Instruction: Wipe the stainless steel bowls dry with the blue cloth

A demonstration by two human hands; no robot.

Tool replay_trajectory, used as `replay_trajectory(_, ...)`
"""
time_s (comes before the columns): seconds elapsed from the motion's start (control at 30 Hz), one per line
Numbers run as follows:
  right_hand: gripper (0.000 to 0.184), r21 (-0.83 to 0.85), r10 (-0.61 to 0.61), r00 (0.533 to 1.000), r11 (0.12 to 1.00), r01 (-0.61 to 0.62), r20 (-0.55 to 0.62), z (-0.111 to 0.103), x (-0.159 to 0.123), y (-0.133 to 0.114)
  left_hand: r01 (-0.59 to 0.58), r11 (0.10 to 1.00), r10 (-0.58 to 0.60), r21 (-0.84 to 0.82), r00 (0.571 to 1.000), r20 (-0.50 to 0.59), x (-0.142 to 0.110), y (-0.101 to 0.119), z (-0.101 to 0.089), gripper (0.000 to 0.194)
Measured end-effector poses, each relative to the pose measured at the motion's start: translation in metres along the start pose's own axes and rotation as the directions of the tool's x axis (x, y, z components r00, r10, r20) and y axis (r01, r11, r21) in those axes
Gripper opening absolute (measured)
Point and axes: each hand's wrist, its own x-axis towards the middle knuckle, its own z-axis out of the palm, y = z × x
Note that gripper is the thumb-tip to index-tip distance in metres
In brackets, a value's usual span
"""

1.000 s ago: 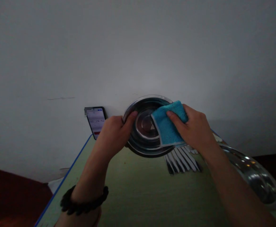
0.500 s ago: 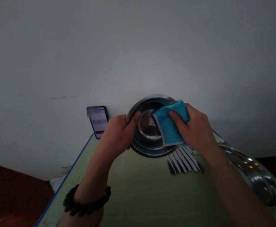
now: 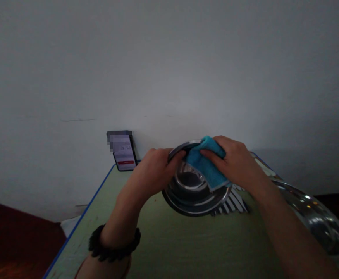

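Note:
My left hand (image 3: 153, 170) grips the left rim of a round steel dish (image 3: 195, 197) that is tilted above the green table (image 3: 163, 240). My right hand (image 3: 234, 162) presses a folded blue cloth (image 3: 205, 164) against the inside of the dish, near its upper right rim, with fingers closed on the cloth. A dark bead bracelet (image 3: 114, 248) circles my left wrist.
A phone (image 3: 123, 150) with a lit screen leans against the white wall at the table's far left corner. A black-and-white striped cloth (image 3: 231, 205) lies under the dish. Another steel basin (image 3: 317, 223) sits at the table's right edge. The table's left edge has a blue border.
The dish has dropped lower and tipped flatter toward the table. Both hands came down with it, and the blue cloth slid toward the dish's upper rim.

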Motion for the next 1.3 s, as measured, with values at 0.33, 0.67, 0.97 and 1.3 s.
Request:
replay_trajectory(0.33,0.025,-0.037,0.158,0.987,0.987,-0.159,-0.022,0.006,0.000,0.008,0.124,0.988,-0.119,-0.096,0.991,0.061,-0.001,-0.008,-0.007,0.042)
replay_trajectory(0.67,0.026,0.155,0.031,0.991,0.988,-0.011,-0.127,0.010,0.001,-0.005,0.017,0.995,-0.005,-0.099,0.992,0.126,-0.002,-0.002,-0.005,0.041)
replay_trajectory(0.97,0.028,0.390,0.259,0.964,0.895,-0.217,-0.057,0.014,0.002,0.009,0.158,0.971,-0.164,-0.179,0.986,-0.024,-0.003,0.000,-0.012,0.040)
replay_trajectory(1.3,0.022,0.182,-0.033,0.999,0.983,0.030,0.013,0.008,-0.004,-0.012,-0.013,0.999,0.021,-0.044,0.984,0.178,-0.005,-0.003,-0.002,0.037)
